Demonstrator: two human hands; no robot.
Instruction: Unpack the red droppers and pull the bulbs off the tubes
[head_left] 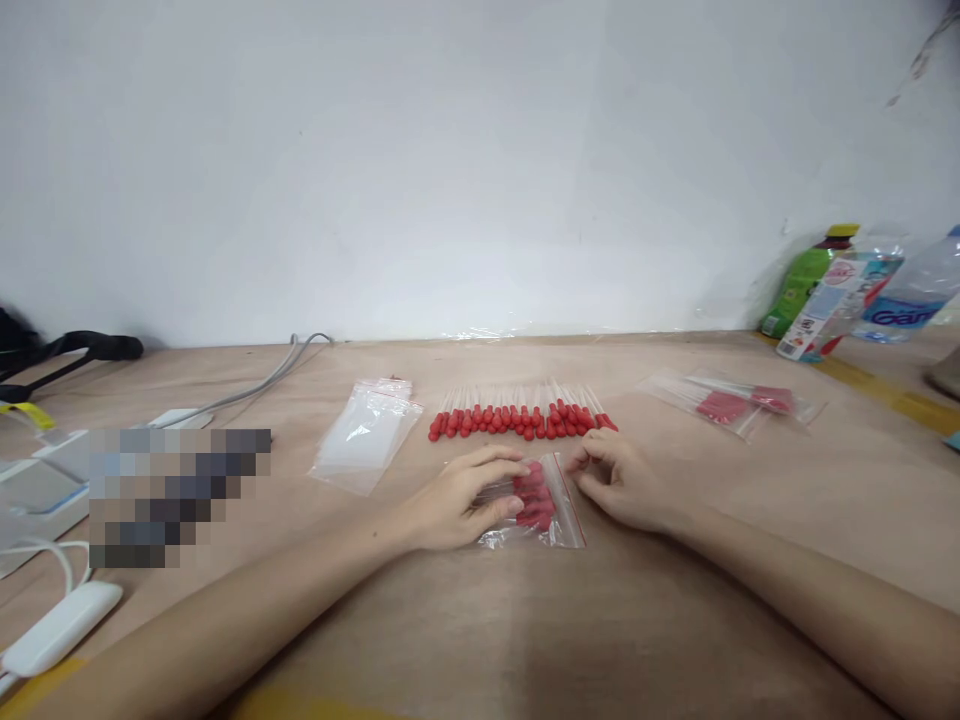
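My left hand (469, 497) lies over a clear zip bag (566, 510), its thumb and fingers closed about the bag's contents. Inside are several red-tipped sticks (535, 495), tips toward the red-lined zip edge on the right. My right hand (619, 480) is beside that zip edge, fingers loosely curled, thumb and index finger apart with nothing visible between them. Just beyond both hands, a row of loose red-tipped sticks (517, 418) lies with the tips toward me and the pale shafts pointing to the wall.
Flat, unfilled zip bags (364, 435) are stacked on the left. At right lie filled zip bags (724, 405). Bottles (806, 285) and a carton-like pack (832, 310) stand near the wall. Cables (277, 370), a white adapter (64, 628) and a pixelated patch occupy the left side.
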